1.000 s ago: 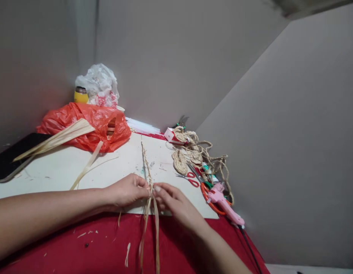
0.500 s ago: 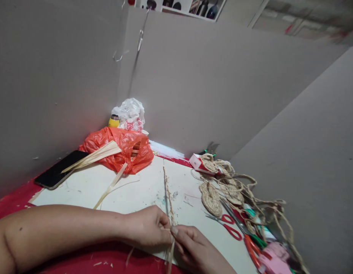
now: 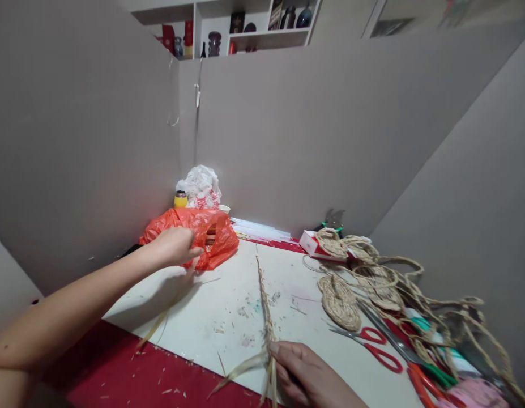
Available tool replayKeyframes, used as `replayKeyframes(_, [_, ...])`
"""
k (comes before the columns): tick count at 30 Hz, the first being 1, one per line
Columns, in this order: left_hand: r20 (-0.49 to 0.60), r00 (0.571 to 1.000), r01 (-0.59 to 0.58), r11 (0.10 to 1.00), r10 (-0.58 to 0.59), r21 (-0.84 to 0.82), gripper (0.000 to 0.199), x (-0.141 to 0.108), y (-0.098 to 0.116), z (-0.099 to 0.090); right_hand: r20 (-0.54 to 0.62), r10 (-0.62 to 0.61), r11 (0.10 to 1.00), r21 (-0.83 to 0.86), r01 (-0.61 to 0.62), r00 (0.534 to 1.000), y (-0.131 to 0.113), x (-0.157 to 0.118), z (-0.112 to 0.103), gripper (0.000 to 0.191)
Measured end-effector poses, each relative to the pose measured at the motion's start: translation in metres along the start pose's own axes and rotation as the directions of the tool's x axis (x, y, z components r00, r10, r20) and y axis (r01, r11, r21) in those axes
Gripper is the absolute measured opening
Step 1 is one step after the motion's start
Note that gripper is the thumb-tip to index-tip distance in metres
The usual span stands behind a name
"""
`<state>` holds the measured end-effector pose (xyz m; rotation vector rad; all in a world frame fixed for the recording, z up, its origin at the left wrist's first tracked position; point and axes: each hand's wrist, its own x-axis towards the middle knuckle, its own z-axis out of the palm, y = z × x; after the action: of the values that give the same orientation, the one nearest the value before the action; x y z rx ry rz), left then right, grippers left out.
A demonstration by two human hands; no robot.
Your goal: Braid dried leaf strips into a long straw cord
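My right hand [image 3: 302, 371], low in the middle, pinches a thin straw-coloured braid [image 3: 265, 306] near its lower end. The finished length runs away from me over the white board, and loose strands spread out below the fingers. My left hand [image 3: 175, 247] is stretched forward over the orange plastic bag [image 3: 222, 241], thumb pointing right. Its other fingers are mostly hidden, so any grip is unclear. A pale flat strip [image 3: 164, 317] lies on the board just below that hand. The broader pale strips by the bag are hidden behind my arm.
Red-handled scissors [image 3: 375, 345], a coiled rope piece [image 3: 341, 303] and tangled twine [image 3: 419, 283] lie on the right. White sticks [image 3: 262, 231] line the back wall beside a crumpled white bag [image 3: 200, 184]. The white board [image 3: 304, 289] rests on red cloth [image 3: 130, 379].
My left hand has let go of the braid and moved forward and left to the orange bag. My right hand still holds the braid. The view has tilted up and shifted.
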<state>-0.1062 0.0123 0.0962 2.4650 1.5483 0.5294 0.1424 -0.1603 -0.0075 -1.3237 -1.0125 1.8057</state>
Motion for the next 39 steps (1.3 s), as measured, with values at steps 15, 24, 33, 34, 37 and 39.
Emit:
replayKeyframes(15, [-0.045,0.996,0.053,0.913,-0.077,-0.404,0.011,-0.021,-0.016,0.03,0.051,-0.066,0.996,0.057,0.063,0.997,-0.005,-0.005,0.0,0.043])
replayKeyframes(24, [0.294,0.953,0.243,0.388,0.078,-0.889,0.025,-0.032,0.023,0.025,0.102,-0.094,0.99,0.118,0.082,0.99,-0.008,-0.005,-0.002,0.041])
replayKeyframes(33, [0.515,0.836,0.418,0.389,0.188,-0.821,0.027,-0.084,0.089,0.081,0.162,-0.145,0.971,0.213,0.109,0.976,-0.005,-0.003,-0.008,0.037])
replayKeyframes(34, [0.531,0.824,0.428,0.397,0.196,-0.812,0.028,-0.085,0.091,0.086,0.164,-0.145,0.97,0.218,0.108,0.976,-0.005,-0.003,-0.008,0.037])
replayKeyframes(37, [0.564,0.799,0.44,0.437,0.209,-0.784,0.031,-0.084,0.091,0.096,0.165,-0.145,0.968,0.228,0.105,0.976,-0.005,-0.002,-0.01,0.037])
replayKeyframes(39, [0.576,0.79,0.462,0.414,0.21,-0.784,0.033,-0.08,0.09,0.1,0.165,-0.144,0.968,0.23,0.103,0.976,-0.004,-0.001,-0.011,0.036])
